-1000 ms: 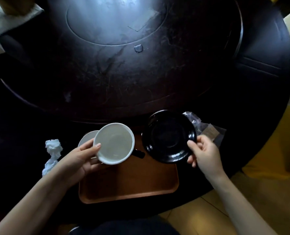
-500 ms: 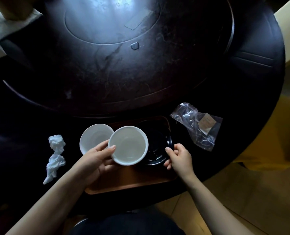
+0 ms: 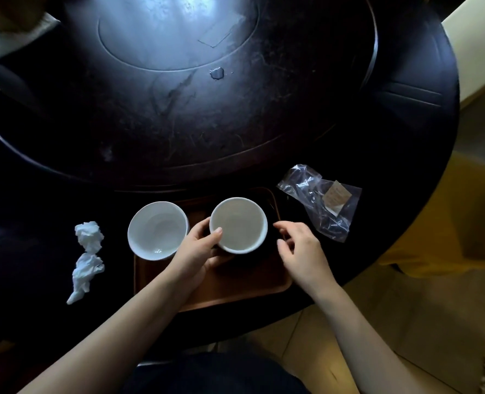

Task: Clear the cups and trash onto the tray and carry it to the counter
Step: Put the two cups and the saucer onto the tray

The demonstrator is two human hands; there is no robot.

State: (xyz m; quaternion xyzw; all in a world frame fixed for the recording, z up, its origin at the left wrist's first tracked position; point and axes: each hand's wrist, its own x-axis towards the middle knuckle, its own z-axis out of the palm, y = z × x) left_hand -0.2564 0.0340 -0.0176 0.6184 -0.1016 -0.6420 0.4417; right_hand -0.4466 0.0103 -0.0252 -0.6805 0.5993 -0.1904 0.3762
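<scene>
A brown wooden tray point(image 3: 235, 291) lies at the near edge of the dark round table point(image 3: 349, 143). My left hand point(image 3: 198, 251) grips a white cup point(image 3: 238, 224) over a black saucer on the tray's far right; the saucer is mostly hidden in shadow. A second white cup point(image 3: 157, 230) stands at the tray's far left corner. My right hand point(image 3: 298, 248) hovers just right of the held cup, fingers apart, holding nothing. Crumpled white tissues point(image 3: 88, 251) lie on the table left of the tray. A clear plastic wrapper point(image 3: 323, 200) lies to the right.
A raised turntable point(image 3: 179, 81) fills the table's middle, with a small wet spot point(image 3: 217, 73) on it. Tiled floor point(image 3: 406, 322) and a yellow seat point(image 3: 463, 223) lie to the right of the table.
My right hand set the black saucer on the tray and let go. My left hand moved the white cup rightward and down over the saucer.
</scene>
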